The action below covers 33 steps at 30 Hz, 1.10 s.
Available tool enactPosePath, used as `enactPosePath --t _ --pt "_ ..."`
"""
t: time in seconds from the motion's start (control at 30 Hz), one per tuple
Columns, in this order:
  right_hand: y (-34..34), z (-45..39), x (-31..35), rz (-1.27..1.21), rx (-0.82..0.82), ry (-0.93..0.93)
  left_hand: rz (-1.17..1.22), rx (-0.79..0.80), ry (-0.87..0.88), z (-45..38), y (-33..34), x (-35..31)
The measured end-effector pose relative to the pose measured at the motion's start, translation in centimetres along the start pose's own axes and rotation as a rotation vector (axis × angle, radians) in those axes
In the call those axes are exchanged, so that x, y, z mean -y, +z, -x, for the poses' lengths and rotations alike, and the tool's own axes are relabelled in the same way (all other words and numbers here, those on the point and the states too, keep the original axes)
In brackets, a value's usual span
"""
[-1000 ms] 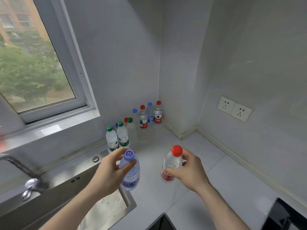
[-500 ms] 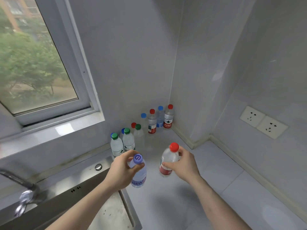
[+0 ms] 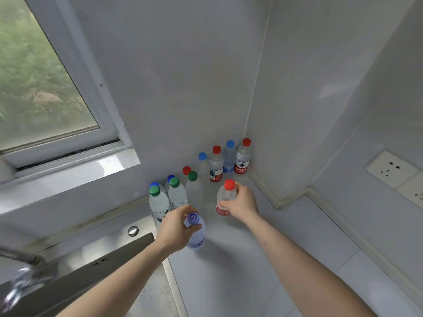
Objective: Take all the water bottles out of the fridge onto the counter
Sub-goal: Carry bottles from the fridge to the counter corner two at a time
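My left hand grips a water bottle with a purple cap just above the white counter, right of the sink. My right hand holds a red-capped bottle with a red label low over the counter, close to the corner. Behind them several bottles stand along the wall: green-capped ones at the left, red- and blue-capped ones in the corner. The fridge is out of view.
A steel sink with a tap lies at the lower left. A window with a sill is above it. Wall sockets sit on the right wall. The counter runs on to the right.
Both hands have moved forward and down towards the standing bottles, carrying their bottles. The view has shifted closer to the corner.
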State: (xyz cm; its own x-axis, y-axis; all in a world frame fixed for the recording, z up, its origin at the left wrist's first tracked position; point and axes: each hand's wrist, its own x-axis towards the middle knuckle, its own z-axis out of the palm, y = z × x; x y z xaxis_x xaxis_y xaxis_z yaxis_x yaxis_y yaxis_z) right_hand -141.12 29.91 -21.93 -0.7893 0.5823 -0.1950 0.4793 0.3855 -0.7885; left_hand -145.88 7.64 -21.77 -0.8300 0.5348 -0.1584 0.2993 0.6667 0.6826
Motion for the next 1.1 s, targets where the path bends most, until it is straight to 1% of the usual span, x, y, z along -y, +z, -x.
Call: enactPosePath --t 0.2,0.37,0.57,0.77,0.83,1.0,1.1 --pt "2.0 -3.8 0.7 0.019 0.049 0.001 -0.036 -0.004 -0.024 -1.5 0.7 0.8" --pt "3.2 -5.5 1.1 0.018 0.079 0.003 -0.043 0.002 -0.035 -1.5 1.3 1.6" --pt "4.6 -6.3 1.6 0.037 0.067 -0.036 -0.047 -0.016 -0.042 -1.5 1.6 1.8" --pt "5.6 -7.0 2.7 0.041 0.058 -0.05 -0.055 0.081 -0.015 -1.5 1.3 1.9" --pt "5.6 -7.1 2.7 0.048 0.07 -0.058 -0.051 0.086 -0.002 -1.5 1.1 1.7" --pt "4.3 -7.3 2.4 0.0 0.178 -0.1 -0.046 0.088 0.0 -1.5 0.5 1.5" --pt "3.3 -6.3 1.2 -0.001 0.154 -0.109 -0.104 0.081 0.032 -1.4 0.3 1.2"
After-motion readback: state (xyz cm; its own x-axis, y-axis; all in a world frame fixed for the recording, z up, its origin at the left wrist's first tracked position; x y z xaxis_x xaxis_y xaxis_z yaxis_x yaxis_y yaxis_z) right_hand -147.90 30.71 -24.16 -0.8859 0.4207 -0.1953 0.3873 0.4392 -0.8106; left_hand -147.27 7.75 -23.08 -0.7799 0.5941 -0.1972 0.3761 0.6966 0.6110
